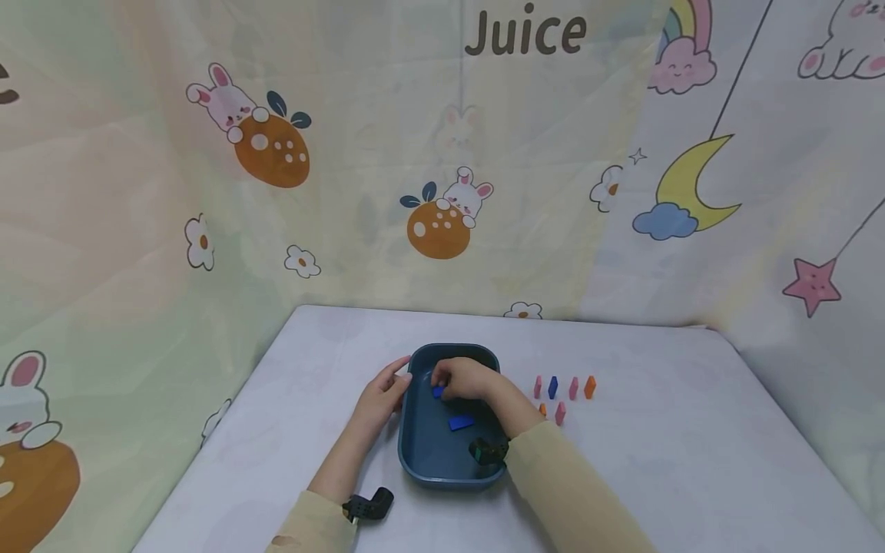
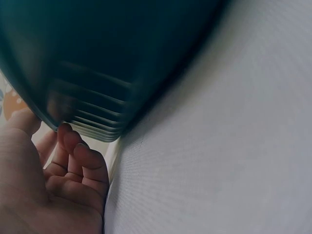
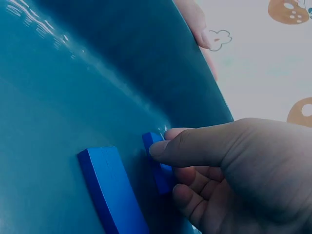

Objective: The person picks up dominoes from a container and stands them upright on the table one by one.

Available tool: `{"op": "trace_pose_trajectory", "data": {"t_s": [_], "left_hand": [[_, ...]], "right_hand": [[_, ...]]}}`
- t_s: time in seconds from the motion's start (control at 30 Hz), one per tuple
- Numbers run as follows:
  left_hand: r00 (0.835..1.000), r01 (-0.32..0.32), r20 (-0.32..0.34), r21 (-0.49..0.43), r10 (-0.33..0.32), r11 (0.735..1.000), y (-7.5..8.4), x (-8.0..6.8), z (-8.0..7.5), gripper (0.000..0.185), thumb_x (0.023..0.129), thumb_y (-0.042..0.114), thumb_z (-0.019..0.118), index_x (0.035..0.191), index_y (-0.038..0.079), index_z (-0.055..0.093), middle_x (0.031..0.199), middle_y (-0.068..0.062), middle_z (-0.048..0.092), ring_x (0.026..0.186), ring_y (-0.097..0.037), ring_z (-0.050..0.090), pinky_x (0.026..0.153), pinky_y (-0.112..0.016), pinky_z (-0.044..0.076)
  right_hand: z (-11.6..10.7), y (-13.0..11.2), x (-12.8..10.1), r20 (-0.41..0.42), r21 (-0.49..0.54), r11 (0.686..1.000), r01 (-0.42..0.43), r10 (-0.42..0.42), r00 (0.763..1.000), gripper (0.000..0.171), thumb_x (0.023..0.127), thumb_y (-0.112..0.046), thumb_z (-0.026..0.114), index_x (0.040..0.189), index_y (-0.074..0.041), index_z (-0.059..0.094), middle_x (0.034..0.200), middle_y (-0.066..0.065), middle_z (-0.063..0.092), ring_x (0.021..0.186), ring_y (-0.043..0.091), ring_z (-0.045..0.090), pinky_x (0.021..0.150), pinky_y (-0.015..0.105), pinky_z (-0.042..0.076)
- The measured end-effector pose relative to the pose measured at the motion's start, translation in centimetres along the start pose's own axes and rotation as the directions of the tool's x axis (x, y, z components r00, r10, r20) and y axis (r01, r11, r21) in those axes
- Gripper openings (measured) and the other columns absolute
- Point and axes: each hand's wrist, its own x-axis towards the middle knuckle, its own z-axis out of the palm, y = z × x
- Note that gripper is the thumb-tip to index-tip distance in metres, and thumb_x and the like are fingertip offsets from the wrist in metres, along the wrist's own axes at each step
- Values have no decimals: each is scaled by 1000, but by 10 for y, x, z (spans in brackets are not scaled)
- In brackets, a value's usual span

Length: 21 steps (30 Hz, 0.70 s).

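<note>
Right wrist: fingers [image 3: 180, 146] pinching blue block [image 3: 158, 165]

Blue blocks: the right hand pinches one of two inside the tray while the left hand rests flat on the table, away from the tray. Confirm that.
One thing is wrong: the left hand is not away from the tray; it touches its left rim, as the head view shows. The right hand does pinch one blue block, with the second block beside it.

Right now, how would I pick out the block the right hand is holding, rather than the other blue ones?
Find the dark teal plastic tray in the middle of the white table. Two flat blue rectangular blocks are inside it. The one you want is the far block, pinched by the right hand; the other blue block lies loose nearer the person, untouched.
</note>
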Motion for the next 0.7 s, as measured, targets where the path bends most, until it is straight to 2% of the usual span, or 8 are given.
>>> {"op": "trace_pose_trajectory", "data": {"t_s": [0.13,0.4,0.7], "left_hand": [[1000,-1,-5,5,1,1000,4,-3,1,44,97,43,59,140,32,53,101,-10,65,78,-21,57,70,-31,49],[1000,-2,8,-15,2,1000,2,-1,0,43,96,45,60,138,36,55,100,-10,65,79,-22,58,71,-32,50],[1000,14,2,-6,-14,1000,0,1,0,47,99,39,58,144,27,50,105,-17,63,77,-20,56,70,-32,49]], "right_hand": [[1,-2,0,-12,-20,1000,-10,10,1000,15,88,-10,72,101,-17,69,94,-2,66,86,16,58,82,36,51],[3,-1,1,-11,-85,996,-9,8,1000,12,89,-15,73,100,-19,70,93,-4,66,86,15,58,85,37,52],[4,-2,1,-11,-139,990,3,-5,1000,13,88,-16,74,100,-18,69,91,-4,65,83,14,57,81,34,52]]}}
